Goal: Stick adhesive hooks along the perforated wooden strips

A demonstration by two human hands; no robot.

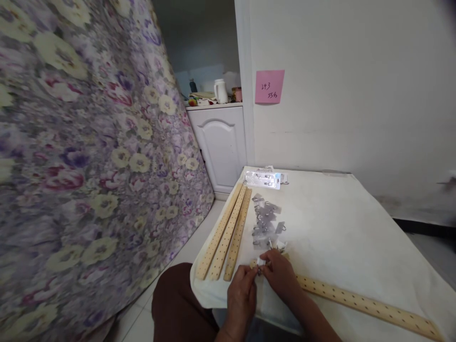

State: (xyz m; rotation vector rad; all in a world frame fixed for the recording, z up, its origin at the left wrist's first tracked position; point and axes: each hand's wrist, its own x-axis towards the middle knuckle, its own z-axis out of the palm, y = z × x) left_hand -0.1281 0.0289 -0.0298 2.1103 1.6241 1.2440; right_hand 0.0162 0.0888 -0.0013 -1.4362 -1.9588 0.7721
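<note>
Because precise control seems needed, a small pale piece (261, 262) is narrowly pinched by the left hand (242, 292) and the right hand (281, 271).

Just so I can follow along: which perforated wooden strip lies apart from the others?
The long strip stretching off to the right of the right hand; the other three strips lie close together on the table's left side.

Left hand (243, 290): ungloved, wrist bare, fingers short and rounded. Right hand (280, 271): ungloved, wrist bare. Right forearm (313, 313): bare along its visible length. Trouser leg (180, 301), one: dark brown, plain, unpatterned, matt cloth, smoothly rounded over the knee; finer weave indistinct.
</note>
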